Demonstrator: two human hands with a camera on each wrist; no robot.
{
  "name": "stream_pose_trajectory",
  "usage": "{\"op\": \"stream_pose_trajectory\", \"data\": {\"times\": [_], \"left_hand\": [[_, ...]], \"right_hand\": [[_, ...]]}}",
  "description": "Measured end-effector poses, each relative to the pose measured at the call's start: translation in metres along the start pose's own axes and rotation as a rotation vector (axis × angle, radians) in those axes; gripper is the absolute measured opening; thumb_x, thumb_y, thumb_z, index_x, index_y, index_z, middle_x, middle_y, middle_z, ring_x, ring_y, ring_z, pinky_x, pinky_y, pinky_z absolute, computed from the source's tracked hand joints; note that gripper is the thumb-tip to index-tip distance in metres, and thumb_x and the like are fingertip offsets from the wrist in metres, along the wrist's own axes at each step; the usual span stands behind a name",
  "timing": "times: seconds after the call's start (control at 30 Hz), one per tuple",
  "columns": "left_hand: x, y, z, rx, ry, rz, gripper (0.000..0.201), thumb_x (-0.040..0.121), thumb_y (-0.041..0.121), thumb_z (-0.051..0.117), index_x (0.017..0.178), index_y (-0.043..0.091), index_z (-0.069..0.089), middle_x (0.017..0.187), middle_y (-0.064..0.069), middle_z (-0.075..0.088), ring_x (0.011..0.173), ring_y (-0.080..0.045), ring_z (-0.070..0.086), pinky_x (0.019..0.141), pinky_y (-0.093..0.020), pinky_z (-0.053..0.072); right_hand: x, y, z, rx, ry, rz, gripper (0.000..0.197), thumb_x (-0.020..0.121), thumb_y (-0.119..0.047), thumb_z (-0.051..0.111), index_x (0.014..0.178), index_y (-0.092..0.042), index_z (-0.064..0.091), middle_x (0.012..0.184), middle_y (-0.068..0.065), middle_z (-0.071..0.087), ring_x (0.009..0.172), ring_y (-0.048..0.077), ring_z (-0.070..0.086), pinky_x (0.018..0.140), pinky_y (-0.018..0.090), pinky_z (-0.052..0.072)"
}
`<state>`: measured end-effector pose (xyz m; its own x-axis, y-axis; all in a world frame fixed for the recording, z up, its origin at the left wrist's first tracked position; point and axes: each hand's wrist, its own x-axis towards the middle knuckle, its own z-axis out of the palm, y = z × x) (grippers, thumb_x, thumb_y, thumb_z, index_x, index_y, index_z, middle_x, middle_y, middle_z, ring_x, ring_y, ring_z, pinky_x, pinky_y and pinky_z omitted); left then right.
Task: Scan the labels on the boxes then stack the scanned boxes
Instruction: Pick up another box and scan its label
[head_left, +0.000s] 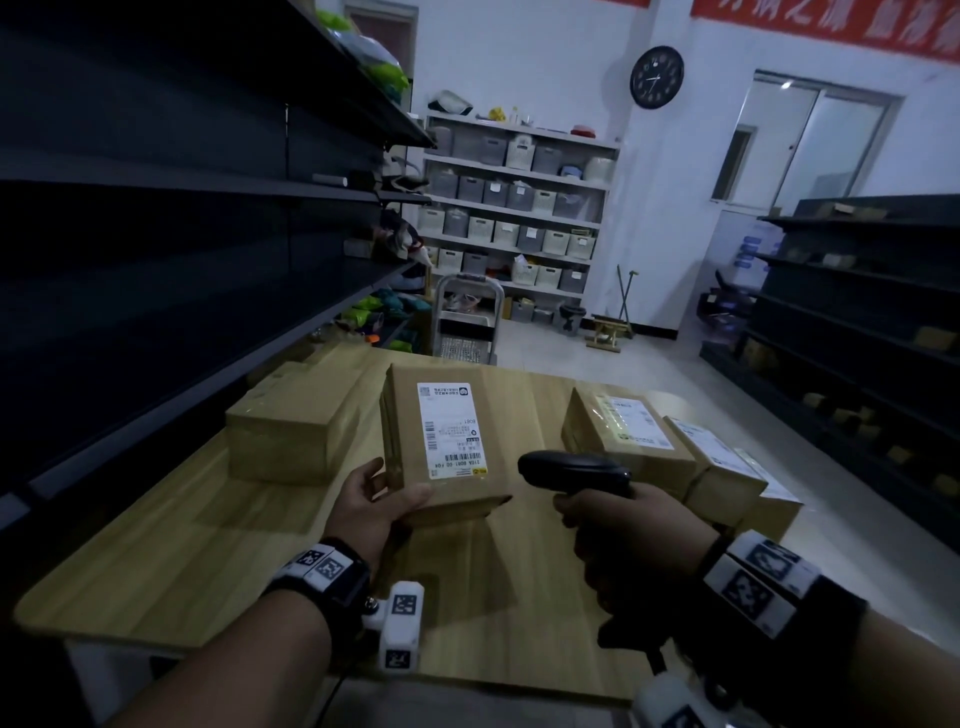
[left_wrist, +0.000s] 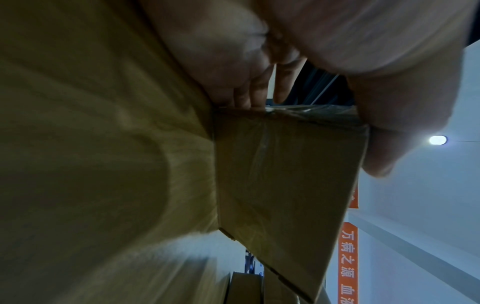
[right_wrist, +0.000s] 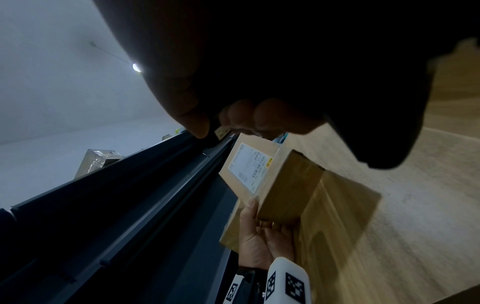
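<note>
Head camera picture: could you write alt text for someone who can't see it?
A person's left hand tilts up a cardboard box with a white label, while the right hand grips a black scanner beside it. They work over a wooden table holding more boxes, between dark shelves in a storeroom.

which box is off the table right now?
The box in the left hand, label up and tilted above the table. The plain box at left and the labelled boxes at right rest on the wood.

Left hand (head_left: 377, 506) and right hand (head_left: 618, 540), both gripping.
</note>
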<state>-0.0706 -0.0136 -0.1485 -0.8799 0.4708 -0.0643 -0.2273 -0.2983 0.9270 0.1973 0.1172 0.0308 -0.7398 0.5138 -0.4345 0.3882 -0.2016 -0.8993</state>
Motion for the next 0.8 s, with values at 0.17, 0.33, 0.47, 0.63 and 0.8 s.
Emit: {"op": "stream_pose_trajectory", "data": {"times": [0.17,0.33,0.47,0.63,0.8], "left_hand": [[-0.0031,0.0027,0.0020,0.017,-0.035,0.019,0.155,0.011,0.056,0.111,0.152,0.029,0.051,0.134,0.005,0.074,0.121,-0.029,0.074,0.105,-0.060,0.061],[0.0007,0.0018,-0.0030,0.064,-0.039,0.015,0.158,0.024,0.059,0.112,0.162,0.021,0.045,0.139,0.001,0.076,0.125,-0.027,0.075,0.108,-0.059,0.060],[0.0020,0.0005,-0.0027,0.048,-0.031,0.017,0.157,0.020,0.059,0.111,0.158,0.020,0.048,0.138,-0.001,0.076,0.124,-0.028,0.075,0.107,-0.058,0.061],[0.0007,0.0009,-0.0037,0.063,-0.033,0.007,0.146,0.031,0.053,0.113,0.158,0.023,0.048,0.137,-0.002,0.077,0.122,-0.029,0.076,0.105,-0.059,0.062],[0.0009,0.0016,-0.0033,0.061,-0.032,-0.004,0.151,0.026,0.053,0.113,0.159,0.028,0.046,0.141,-0.003,0.074,0.124,-0.032,0.074,0.105,-0.061,0.061]], "right_hand": [[-0.0013,0.0013,0.0021,0.021,0.009,-0.043,0.021,0.094,-0.017,0.075,0.108,-0.011,0.061,0.064,0.010,0.039,0.051,0.021,0.035,0.055,0.032,0.029],[-0.0062,0.0019,0.0017,-0.011,0.001,-0.051,0.025,0.093,-0.017,0.076,0.111,-0.004,0.064,0.060,0.010,0.049,0.048,0.023,0.044,0.053,0.031,0.038],[-0.0063,0.0031,0.0026,0.001,0.003,-0.040,0.028,0.094,-0.015,0.075,0.117,-0.002,0.065,0.059,0.010,0.047,0.046,0.023,0.043,0.052,0.030,0.036],[-0.0062,0.0009,0.0004,-0.019,0.002,-0.044,0.029,0.093,-0.017,0.076,0.115,-0.001,0.066,0.060,0.009,0.051,0.047,0.023,0.047,0.054,0.031,0.040],[-0.0038,-0.0002,-0.0039,-0.012,0.014,-0.054,0.047,0.093,-0.018,0.075,0.133,0.002,0.061,0.063,0.009,0.051,0.048,0.022,0.046,0.053,0.031,0.039]]}}
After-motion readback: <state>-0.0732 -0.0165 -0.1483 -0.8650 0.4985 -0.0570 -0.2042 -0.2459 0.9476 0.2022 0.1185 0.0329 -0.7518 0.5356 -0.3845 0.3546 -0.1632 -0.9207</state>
